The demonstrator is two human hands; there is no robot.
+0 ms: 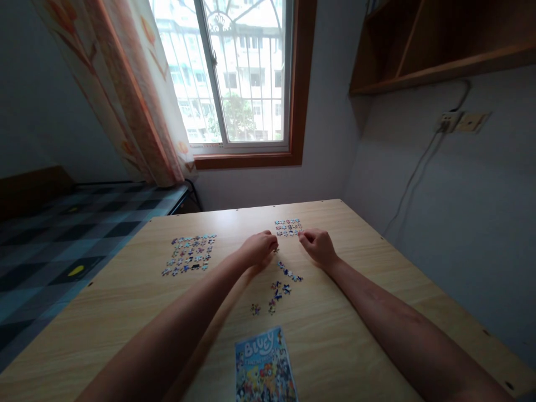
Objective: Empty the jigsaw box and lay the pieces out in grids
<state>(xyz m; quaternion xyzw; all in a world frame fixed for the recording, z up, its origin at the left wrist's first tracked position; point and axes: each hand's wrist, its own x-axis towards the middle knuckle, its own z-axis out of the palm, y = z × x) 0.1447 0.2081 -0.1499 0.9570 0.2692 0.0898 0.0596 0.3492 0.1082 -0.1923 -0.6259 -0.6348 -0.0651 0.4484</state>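
Curled fingers of my left hand point(260, 247) are closed at a small jigsaw piece point(276, 250) on the table. My right hand point(318, 244) is closed too, its fingertips pinched at the right end of the far block of jigsaw pieces point(287, 227), which lie in short rows. Whatever is between those fingertips is too small to make out. Between my forearms, a slanting line of pieces point(290, 272) runs toward me, with several loose pieces point(277, 295) nearer. One piece point(255, 309) lies apart to the left.
A larger block of jigsaw pieces point(190, 254) is laid in rows at the table's left. The printed Bluey picture sheet point(266, 363) lies at the near edge of the wooden table point(355, 346). Beyond are a checked bed point(79, 245), a curtain point(125, 95) and a wall shelf point(444, 70).
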